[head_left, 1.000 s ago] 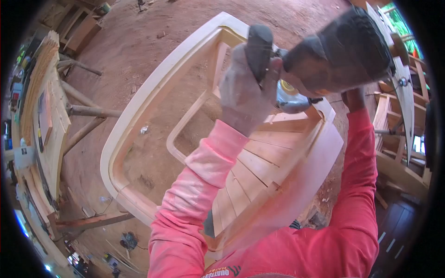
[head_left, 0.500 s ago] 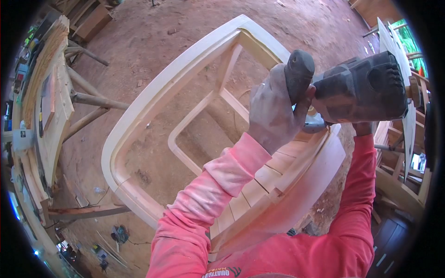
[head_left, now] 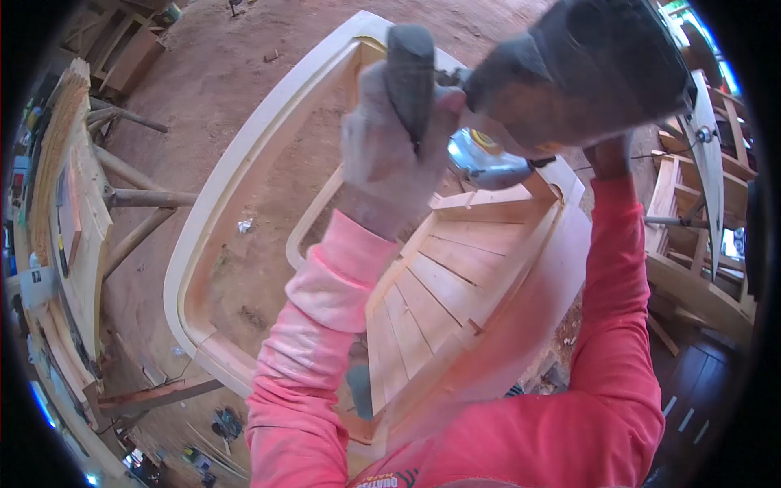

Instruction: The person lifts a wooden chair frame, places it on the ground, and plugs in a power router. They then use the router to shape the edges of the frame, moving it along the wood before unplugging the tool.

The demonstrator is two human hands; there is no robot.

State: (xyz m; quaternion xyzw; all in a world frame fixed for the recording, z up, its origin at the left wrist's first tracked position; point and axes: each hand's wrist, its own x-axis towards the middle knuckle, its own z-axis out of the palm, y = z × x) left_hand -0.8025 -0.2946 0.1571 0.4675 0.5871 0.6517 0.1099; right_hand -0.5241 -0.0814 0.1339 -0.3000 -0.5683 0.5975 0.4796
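Observation:
My left hand (head_left: 386, 154) is wrapped round the black side handle of an angle grinder (head_left: 586, 77), slightly blurred by motion. At the grinder's rear half, my right hand (head_left: 610, 154) grips from below, its fingers mostly hidden behind the dark body. The shiny metal head with a yellow label points down between the two hands. Under the tool lies a large pale wooden frame (head_left: 220, 167) with rounded corners, its far right rim overlapped by the grinder in this view. Fitted slats (head_left: 439, 281) fan across the frame's near right side.
Wooden boards (head_left: 77, 220) rest on pole supports at the left. More timber pieces (head_left: 716, 272) stand at the right. A dirt floor (head_left: 236, 81) carries scraps and a small dark bundle (head_left: 228, 423) at the lower left.
Both hands have moved left with the grinder, which looks larger and higher in view. Its metal head shows more now, and more of the slats is uncovered. The whole view has shifted slightly.

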